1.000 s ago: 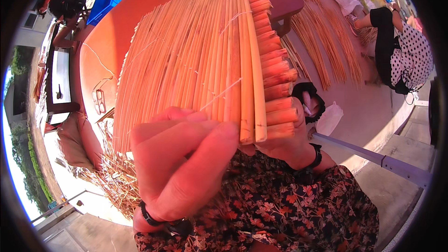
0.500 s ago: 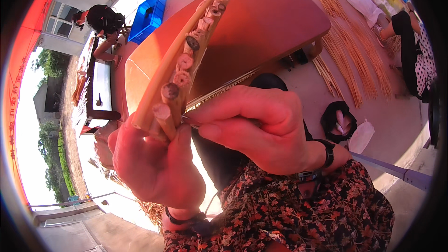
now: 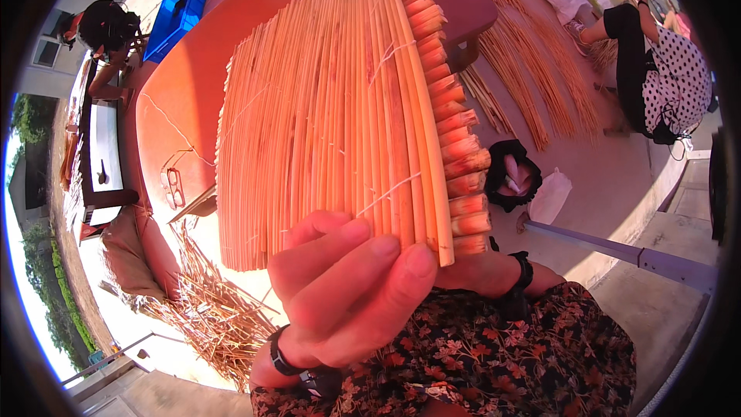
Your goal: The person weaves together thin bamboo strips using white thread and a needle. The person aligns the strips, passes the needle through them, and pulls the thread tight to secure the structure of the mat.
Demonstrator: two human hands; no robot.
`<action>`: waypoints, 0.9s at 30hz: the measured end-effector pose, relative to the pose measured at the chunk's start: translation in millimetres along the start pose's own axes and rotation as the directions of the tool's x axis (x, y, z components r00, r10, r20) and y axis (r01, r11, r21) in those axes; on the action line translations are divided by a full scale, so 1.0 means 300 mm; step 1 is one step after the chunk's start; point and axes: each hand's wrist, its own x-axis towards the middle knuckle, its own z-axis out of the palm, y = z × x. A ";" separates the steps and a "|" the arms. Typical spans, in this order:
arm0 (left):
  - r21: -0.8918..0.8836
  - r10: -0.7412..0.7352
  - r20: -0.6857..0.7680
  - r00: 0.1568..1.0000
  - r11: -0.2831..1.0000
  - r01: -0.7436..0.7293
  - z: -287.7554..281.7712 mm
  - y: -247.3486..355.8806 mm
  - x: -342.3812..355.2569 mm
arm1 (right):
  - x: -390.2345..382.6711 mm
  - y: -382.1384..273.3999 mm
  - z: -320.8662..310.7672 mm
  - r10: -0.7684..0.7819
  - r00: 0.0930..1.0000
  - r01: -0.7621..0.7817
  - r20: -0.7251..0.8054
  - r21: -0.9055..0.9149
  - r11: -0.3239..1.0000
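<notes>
A pale mat of parallel reed stems (image 3: 324, 108), bound with white thread (image 3: 394, 188), fills the middle, its row of thicker cut ends along the right side. Low on the mat, my left hand (image 3: 347, 286) is closed on its near edge, fingertips curled beside a thread. My right hand (image 3: 482, 272) is behind the lower right corner; only the part by the dark wristband shows, its fingers hidden. Under and behind the mat is an orange-red table (image 3: 174, 85) with a pair of glasses (image 3: 171, 184) on it.
A blue crate (image 3: 176, 15) stands at the upper left near a bent-over person (image 3: 108, 31). Another person (image 3: 664, 89) sits at right beside long loose reeds (image 3: 525, 46). A black bag (image 3: 509, 174), a white bag (image 3: 548, 197), a metal bar (image 3: 633, 259) and loose straw (image 3: 201, 313) surround me.
Half a second ago the mat was edge-on with my right hand pinched at it; now its broad face is up again and that hand is behind it, slightly right of a second ago.
</notes>
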 end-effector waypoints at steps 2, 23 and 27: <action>0.032 0.030 -0.080 0.996 0.999 -0.027 0.053 0.002 -0.002 | -0.014 0.029 -0.045 -0.042 0.996 0.035 0.075 0.099 0.995; 0.177 -0.030 -0.283 0.959 0.981 0.083 0.181 0.026 0.002 | -0.070 0.002 -0.045 -0.211 0.977 0.209 -0.027 -0.045 0.977; 0.185 -0.007 -0.234 0.972 0.981 0.052 0.173 0.016 0.003 | -0.058 0.018 -0.059 -0.257 0.961 0.257 -0.097 -0.012 0.966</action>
